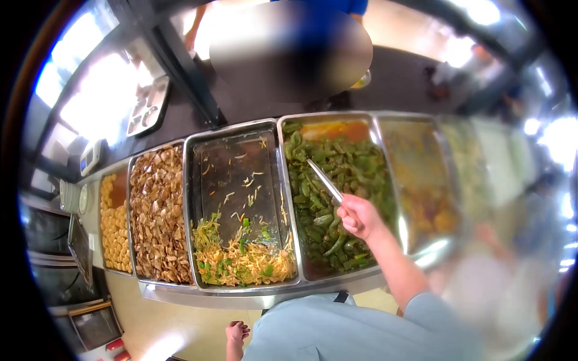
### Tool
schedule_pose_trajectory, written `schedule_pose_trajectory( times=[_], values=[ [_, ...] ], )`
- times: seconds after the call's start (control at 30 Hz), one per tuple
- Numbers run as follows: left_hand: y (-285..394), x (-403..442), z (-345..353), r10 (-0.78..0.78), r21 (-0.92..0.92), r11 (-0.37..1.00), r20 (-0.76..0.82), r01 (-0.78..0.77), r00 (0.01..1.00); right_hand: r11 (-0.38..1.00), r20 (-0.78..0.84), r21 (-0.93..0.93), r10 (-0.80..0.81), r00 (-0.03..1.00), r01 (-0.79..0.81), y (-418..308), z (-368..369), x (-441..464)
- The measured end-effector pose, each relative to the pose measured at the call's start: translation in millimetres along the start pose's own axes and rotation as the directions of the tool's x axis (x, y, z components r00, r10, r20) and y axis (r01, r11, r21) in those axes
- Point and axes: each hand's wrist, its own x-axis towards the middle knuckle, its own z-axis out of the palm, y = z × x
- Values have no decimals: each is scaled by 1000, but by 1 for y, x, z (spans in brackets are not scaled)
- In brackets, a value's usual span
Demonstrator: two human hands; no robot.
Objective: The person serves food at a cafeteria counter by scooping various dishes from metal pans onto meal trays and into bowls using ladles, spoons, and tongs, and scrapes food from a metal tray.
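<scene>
My right hand (pixel 356 215) is closed round the handle of a metal serving utensil (pixel 326 182), held over a tray of green peppers (pixel 313 234). The utensil's far end reaches toward the peppers. My left hand (pixel 237 331) hangs low in front of the counter, its fingers curled, and whether it holds anything is too small to tell. Left of the peppers, a tray (pixel 232 162) has shredded noodle-like food (pixel 241 265) gathered at its near end. Beside that stands a tray of brown sliced food (pixel 156 216).
A tray of round yellowish pieces (pixel 115 231) is at the far left. Right of the peppers is a tray of orange-brown food (pixel 427 207). A compartment tray (pixel 147 108) lies beyond a dark post (pixel 180 66). A person in blue (pixel 352 6) stands across the counter.
</scene>
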Motion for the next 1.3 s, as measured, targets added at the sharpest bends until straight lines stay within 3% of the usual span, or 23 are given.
schedule_pose_trajectory(
  times=[0.13,0.33,0.47,0.6,0.63,0.77,0.83,0.87,0.9,1.0,1.1,1.13,1.2,1.23,1.3],
  values=[
    [5,5,-1,-6,45,999,-26,7,1000,995,-22,0,-95,995,95,-21,9,-20],
    [-9,20,5,1,17,1000,55,-2,999,964,-76,-57,-264,962,260,-94,36,-47],
    [-73,105,-25,148,18,988,110,-151,983,916,-105,-220,-364,925,336,-149,56,-43],
    [-49,44,-4,76,207,974,66,-88,995,841,-105,-371,-460,882,394,-195,40,-5],
    [-52,52,-10,71,198,975,151,-100,986,820,-110,-406,-481,870,402,-201,36,5],
    [-60,59,-12,90,115,988,138,-106,986,485,-154,-841,-639,754,239,-202,17,41],
    [-60,55,-11,97,73,992,132,-107,987,4,81,-988,-830,552,152,-192,-13,66],
    [-62,52,-12,99,53,993,128,-107,987,-234,233,-971,-860,455,56,-186,-21,72],
    [-61,49,-13,96,66,992,130,-105,987,-139,68,-985,-861,504,-105,-179,-7,65],
    [-42,27,-6,107,119,985,124,-122,986,-338,151,-883,-862,483,-327,-171,-21,77],
    [-36,20,-4,205,215,950,125,-228,971,-371,213,-858,-886,413,-354,-165,-15,69],
    [-35,35,-6,261,256,921,149,-292,954,-392,283,-873,-892,353,-289,-161,-12,62],
    [-44,29,-5,172,150,971,100,-186,980,-470,423,-869,-868,259,-156,-145,2,50],
    [-43,28,-2,24,-14,1000,56,-24,998,-567,546,-821,-813,202,-66,-136,-9,55],
    [-31,3,12,-50,-102,994,-34,46,998,-482,501,-865,-827,254,137,-94,19,43]
  ],
)
